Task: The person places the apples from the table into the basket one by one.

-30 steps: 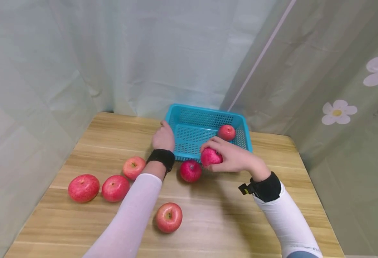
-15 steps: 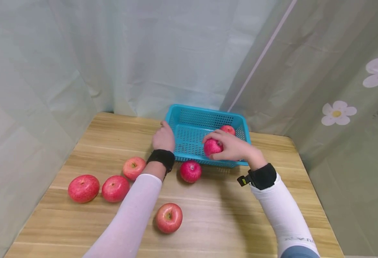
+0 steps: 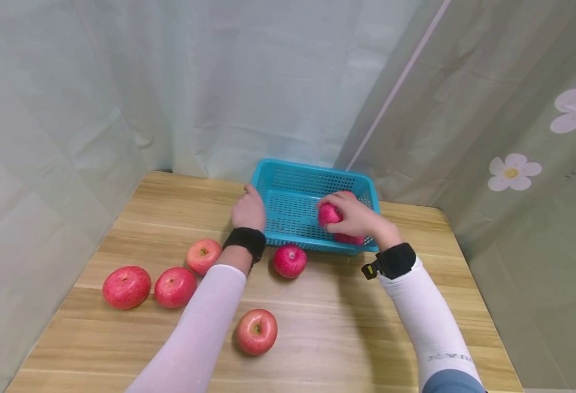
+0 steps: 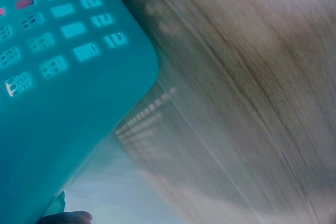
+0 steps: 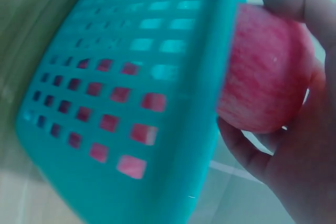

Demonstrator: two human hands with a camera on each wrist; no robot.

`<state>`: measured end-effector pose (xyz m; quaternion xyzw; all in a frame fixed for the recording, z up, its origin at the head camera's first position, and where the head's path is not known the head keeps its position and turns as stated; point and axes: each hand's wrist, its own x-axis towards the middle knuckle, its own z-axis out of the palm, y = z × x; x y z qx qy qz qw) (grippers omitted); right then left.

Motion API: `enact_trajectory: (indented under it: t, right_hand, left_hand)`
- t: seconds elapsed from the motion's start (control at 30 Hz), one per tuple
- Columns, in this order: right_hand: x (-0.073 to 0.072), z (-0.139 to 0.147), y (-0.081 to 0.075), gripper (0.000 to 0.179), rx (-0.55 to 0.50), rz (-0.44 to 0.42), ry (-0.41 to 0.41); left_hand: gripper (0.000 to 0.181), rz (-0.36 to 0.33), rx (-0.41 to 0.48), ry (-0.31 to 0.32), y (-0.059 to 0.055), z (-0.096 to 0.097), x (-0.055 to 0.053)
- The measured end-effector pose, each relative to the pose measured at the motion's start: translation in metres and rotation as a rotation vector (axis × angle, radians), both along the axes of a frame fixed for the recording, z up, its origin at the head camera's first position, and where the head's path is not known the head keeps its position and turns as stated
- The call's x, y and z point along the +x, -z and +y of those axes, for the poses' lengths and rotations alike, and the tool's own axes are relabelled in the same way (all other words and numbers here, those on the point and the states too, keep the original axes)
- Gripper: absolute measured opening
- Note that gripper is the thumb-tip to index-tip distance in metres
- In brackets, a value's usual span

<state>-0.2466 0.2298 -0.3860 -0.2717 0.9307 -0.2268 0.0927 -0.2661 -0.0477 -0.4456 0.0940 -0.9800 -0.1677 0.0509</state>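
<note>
My right hand holds a red apple over the right part of the blue plastic basket. In the right wrist view, thumb and fingers are curled round this apple beside the basket's rim. Partly hidden under the hand, another apple lies inside the basket's near right corner. Behind the fingers a further apple barely shows. My left hand grips the basket's left rim; most of its fingers are hidden, and a fingertip shows at the rim in the left wrist view.
A dark red apple sits just in front of the basket on the wooden table. Nearer is a lighter apple. Left of the left forearm are three apples, one of them farthest left. Curtains hang behind the table.
My right hand has carried the apple from the basket's near edge to above its right part. The apple in the near right corner has come into view. The left hand has stayed put.
</note>
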Motion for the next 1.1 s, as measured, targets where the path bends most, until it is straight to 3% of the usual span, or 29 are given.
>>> enact_trajectory:
  t: [0.3, 0.67, 1.1]
  right_hand:
    - [-0.008, 0.003, 0.013, 0.059, 0.017, 0.029, 0.053]
    - [-0.017, -0.005, 0.027, 0.069, 0.04, 0.053, 0.021]
    - [-0.024, -0.008, 0.044, 0.072, 0.049, 0.108, 0.045]
  left_hand:
    - [0.048, 0.001, 0.008, 0.002, 0.003, 0.0, -0.003]
    - [0.047, 0.002, 0.002, -0.001, 0.002, -0.001, -0.003]
    - [0.047, 0.003, 0.001, -0.01, 0.001, -0.002, -0.004]
